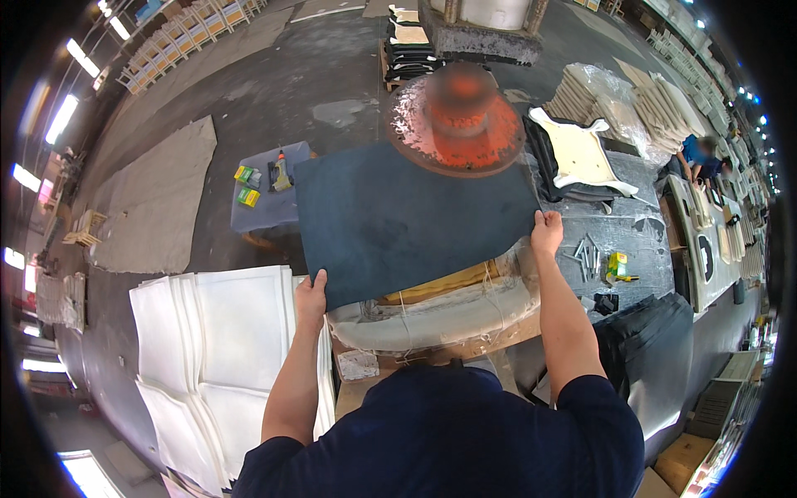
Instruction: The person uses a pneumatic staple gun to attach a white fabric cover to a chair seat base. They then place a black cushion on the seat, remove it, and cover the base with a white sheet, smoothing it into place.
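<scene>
A wide dark blue-black sheet (398, 220), which looks like leather or upholstery fabric, is stretched out between my hands. My left hand (312, 299) pinches its near left corner, thumb on top. At the near right corner, my right hand (547, 234) grips the sheet the same way. The sheet's far part reaches the rim of a round, worn red metal press head (457, 133), which hides some of it. Below the near edge shows a thick bolster wrapped in pale plastic (440, 321), tied with string, beside a yellowish slab (444, 285).
White foam sheets (237, 328) are stacked at left. A blue-covered stand (261, 212) holds a power tool (281, 174) and small boxes. On the right table (639, 228) lie metal rods (588, 259), a cream-and-black seat cover (574, 149) and a yellow-green box (617, 264). Other people (701, 158) work far right.
</scene>
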Motion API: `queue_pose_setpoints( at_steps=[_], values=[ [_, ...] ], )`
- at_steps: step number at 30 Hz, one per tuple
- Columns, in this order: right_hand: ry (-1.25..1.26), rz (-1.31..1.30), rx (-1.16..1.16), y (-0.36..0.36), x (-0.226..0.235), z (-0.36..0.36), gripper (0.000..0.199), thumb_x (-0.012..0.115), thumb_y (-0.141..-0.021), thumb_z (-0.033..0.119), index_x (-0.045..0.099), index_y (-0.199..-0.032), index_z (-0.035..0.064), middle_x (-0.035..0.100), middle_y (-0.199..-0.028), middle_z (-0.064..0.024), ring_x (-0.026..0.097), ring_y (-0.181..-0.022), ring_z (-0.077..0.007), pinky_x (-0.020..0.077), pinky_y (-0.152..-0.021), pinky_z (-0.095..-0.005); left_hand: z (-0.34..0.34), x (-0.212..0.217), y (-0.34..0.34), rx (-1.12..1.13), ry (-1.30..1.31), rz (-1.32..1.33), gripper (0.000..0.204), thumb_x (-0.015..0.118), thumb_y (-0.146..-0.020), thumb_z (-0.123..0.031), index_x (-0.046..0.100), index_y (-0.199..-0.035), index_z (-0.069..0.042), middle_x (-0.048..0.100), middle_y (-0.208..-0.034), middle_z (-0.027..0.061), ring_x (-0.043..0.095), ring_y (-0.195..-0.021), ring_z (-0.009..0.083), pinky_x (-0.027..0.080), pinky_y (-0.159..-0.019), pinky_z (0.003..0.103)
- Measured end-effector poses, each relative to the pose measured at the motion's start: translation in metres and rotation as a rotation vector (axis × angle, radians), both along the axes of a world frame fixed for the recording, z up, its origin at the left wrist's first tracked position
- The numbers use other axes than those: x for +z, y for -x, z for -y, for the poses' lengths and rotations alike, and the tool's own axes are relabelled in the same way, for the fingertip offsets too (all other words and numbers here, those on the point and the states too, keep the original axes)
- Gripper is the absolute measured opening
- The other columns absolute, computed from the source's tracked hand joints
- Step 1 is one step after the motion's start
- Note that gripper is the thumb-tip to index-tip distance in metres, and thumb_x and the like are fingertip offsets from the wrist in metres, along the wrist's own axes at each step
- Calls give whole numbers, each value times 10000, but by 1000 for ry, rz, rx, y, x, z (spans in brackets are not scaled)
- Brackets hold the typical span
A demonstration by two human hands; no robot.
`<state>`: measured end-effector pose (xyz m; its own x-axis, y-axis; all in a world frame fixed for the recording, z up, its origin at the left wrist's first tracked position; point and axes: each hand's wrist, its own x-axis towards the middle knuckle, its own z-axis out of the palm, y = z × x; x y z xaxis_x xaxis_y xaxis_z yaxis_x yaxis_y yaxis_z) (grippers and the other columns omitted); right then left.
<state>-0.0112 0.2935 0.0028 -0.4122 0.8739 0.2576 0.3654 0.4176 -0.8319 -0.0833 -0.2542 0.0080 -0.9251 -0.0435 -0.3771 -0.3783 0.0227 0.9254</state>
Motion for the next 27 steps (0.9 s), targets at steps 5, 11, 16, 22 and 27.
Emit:
queue_pose_setpoints(
  at_steps=[5, 11, 16, 22, 27],
  values=[
    [133, -77, 58, -7, -10, -7, 232, 840, -1005, 191, 699, -964, 12, 740, -861, -78, 659, -794, -166, 551, -800, -350, 3, 2, 12, 19, -7, 11, 423, 759, -1112, -295, 749, -1313, 77, 813, -1218, 111, 757, -1020, 171, 600, -941, 323],
    [168, -117, 46, -12, -18, -12, 221, 835, -1012, 179, 709, -985, 0, 746, -872, -76, 669, -803, -161, 553, -796, -343, 0, 3, 19, 29, -59, 33, 360, 767, -1107, -281, 796, -1225, 58, 825, -1126, 85, 742, -967, 147, 585, -910, 313],
    [157, -128, 47, -28, -24, 2, 226, 827, -1027, 185, 706, -988, -2, 739, -874, -71, 667, -807, -163, 552, -794, -348, 4, 7, 25, 27, 37, 15, 370, 773, -1102, -288, 795, -1233, 57, 825, -1127, 86, 738, -964, 144, 584, -904, 315],
    [157, -188, 19, -43, -22, 16, 215, 816, -1045, 188, 702, -1024, 7, 721, -861, -56, 646, -786, -136, 542, -773, -333, 3, 11, 45, -38, 118, 13, 390, 778, -1095, -298, 794, -1241, 64, 827, -1120, 89, 732, -962, 136, 585, -890, 319],
    [179, -200, -29, -50, -21, 27, 223, 829, -1036, 192, 709, -999, 7, 716, -851, -44, 642, -788, -128, 537, -772, -320, 6, 10, 58, -84, 157, -32, 389, 783, -1091, -296, 798, -1232, 67, 829, -1113, 83, 732, -957, 136, 584, -889, 318]
  ],
)
